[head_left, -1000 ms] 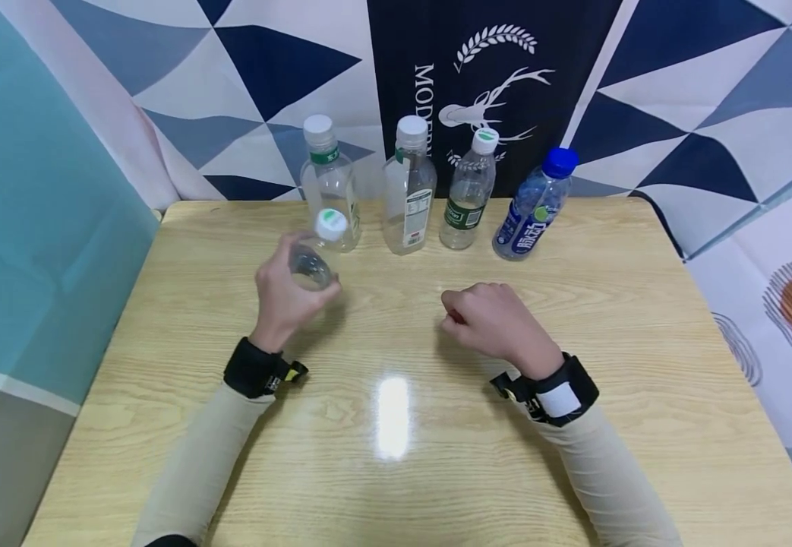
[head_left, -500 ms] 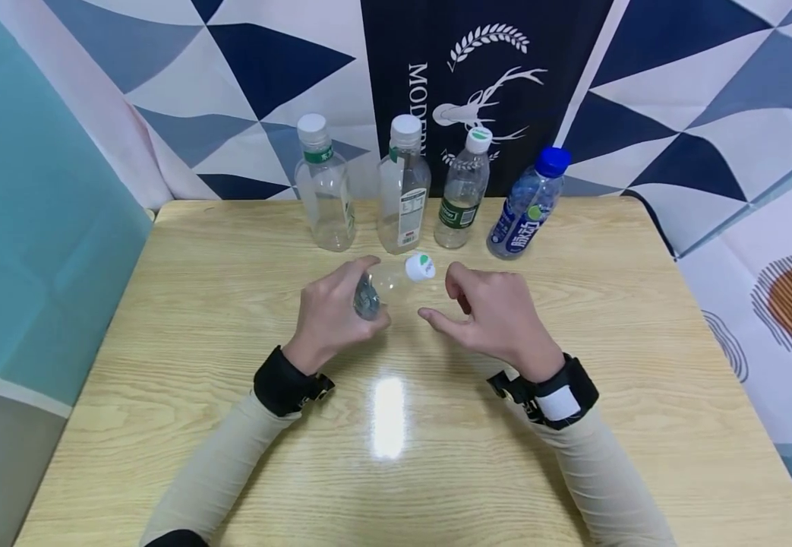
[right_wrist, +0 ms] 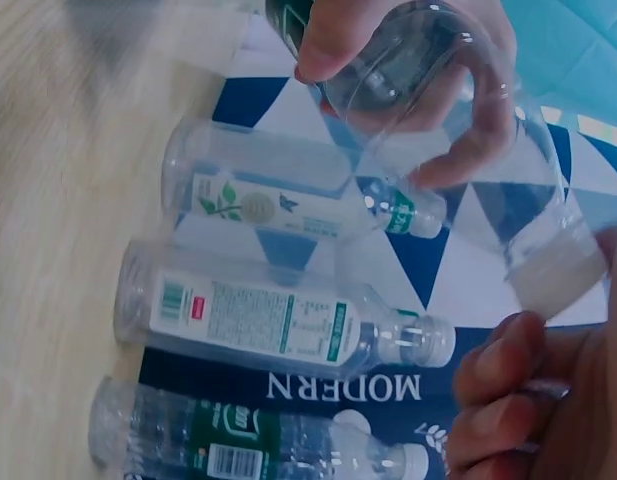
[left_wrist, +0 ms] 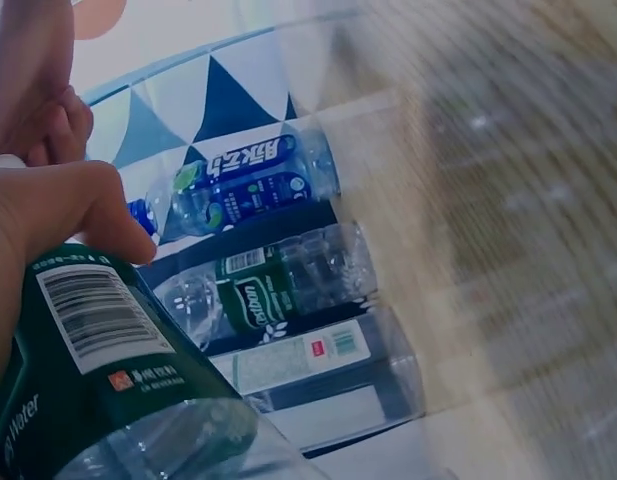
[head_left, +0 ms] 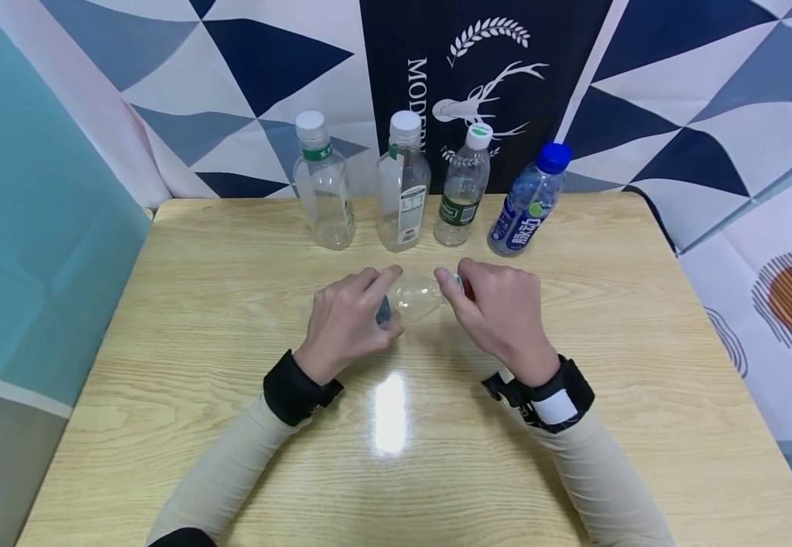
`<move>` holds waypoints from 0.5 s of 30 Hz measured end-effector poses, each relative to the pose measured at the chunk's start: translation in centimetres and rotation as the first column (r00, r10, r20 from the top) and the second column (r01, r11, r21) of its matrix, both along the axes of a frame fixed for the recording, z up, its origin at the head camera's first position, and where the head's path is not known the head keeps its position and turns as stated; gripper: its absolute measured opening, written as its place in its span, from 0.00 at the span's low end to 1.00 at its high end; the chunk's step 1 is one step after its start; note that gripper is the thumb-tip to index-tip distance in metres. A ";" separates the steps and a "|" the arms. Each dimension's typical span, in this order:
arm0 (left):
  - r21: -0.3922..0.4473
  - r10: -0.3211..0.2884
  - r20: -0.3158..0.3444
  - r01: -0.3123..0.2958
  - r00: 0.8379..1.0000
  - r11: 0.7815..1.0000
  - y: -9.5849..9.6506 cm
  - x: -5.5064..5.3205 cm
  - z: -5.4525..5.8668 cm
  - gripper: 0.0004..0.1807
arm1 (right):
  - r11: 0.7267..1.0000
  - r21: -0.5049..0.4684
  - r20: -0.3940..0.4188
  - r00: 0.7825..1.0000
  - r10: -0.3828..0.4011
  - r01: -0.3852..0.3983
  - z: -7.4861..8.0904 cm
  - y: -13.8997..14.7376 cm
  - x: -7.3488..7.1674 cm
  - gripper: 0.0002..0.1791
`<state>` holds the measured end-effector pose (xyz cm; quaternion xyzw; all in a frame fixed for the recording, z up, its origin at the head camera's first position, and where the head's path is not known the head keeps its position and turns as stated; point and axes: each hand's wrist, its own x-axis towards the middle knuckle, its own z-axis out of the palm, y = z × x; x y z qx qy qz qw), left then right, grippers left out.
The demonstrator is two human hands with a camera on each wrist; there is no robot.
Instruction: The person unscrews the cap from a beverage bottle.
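A clear plastic water bottle (head_left: pixel 416 296) is held on its side above the table, its neck toward the right. My left hand (head_left: pixel 348 315) grips its body; the left wrist view shows the green label (left_wrist: pixel 108 340) under the fingers. My right hand (head_left: pixel 505 311) is at the neck end, thumb and fingers about the white cap (right_wrist: pixel 560 272). Part of the cap is hidden by the thumb in the head view. Along the table's back stand two square clear bottles (head_left: pixel 325 199) (head_left: pixel 404 201), a green-labelled water bottle (head_left: pixel 464 199) and a blue-capped drink bottle (head_left: pixel 525 205).
The light wooden table (head_left: pixel 396 494) stretches in front of and around both hands. Behind the bottle row hangs a patterned cloth (head_left: pixel 300 68), with a teal panel (head_left: pixel 47 228) on the left.
My left hand has carried the bottle rightward from the left end of the row and tipped it onto its side. My right hand has opened from a curled pose and taken the cap.
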<state>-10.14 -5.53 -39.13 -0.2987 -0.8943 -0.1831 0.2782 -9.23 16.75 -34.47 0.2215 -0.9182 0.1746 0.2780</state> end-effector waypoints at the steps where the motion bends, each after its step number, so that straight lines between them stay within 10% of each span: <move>1: -0.011 0.005 -0.010 -0.005 1.000 1.000 0.0 0.0 0.0 0.33 | 1.000 -0.001 0.020 0.999 -0.025 0.025 0.0 -0.1 0.0 0.29; 15: -0.172 0.065 -0.177 -0.096 0.982 0.981 -0.4 0.0 0.1 0.23 | 0.955 0.024 0.322 0.902 -0.286 0.295 -1.0 -1.9 0.6 0.40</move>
